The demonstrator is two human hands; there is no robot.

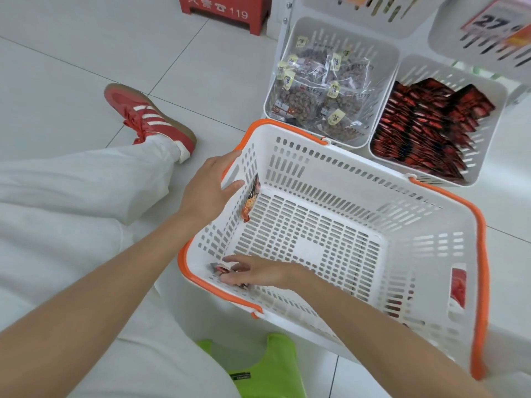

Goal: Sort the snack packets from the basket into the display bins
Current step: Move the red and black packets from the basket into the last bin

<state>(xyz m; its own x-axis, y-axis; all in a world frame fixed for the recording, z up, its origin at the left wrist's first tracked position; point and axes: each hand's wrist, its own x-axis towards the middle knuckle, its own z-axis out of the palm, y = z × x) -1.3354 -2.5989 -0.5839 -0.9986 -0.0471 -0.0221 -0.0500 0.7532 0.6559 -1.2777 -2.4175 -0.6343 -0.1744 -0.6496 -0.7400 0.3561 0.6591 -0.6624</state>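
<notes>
**Both hands at the basket's left side, one packet pinched**

The white basket (330, 173) with its orange rim sits on the tiled floor in front of the seated person. The left hand (208, 191) is at the basket's left wall and grips it at the rim, the thumb inside and the other fingers over the orange edge. Just beside that thumb, an upright packet (251, 199) printed in red and orange leans against the inside of the same wall; whether the thumb touches it cannot be told.

The right hand (254, 272) reaches across into the basket's near-left corner. Its thumb and fingers are drawn together around a small packet (219, 269), reddish and crumpled, that lies on the basket floor against the near wall. What lies under the palm is hidden.

A red label (458, 285) shows on the basket's right wall.

Touching the basket's far side stand two white slotted bins. The left bin (359, 35) holds clear packets (321, 93) of brown snacks with pale yellow tags. The right bin (488, 130) holds red-and-black packets (422, 124) stacked in rows.

Left of the basket lies a leg in white trousers (86, 182), ending in a red shoe (149, 119) with white stripes. Well beyond the basket stands a red box (227, 10) marked 119.
</notes>
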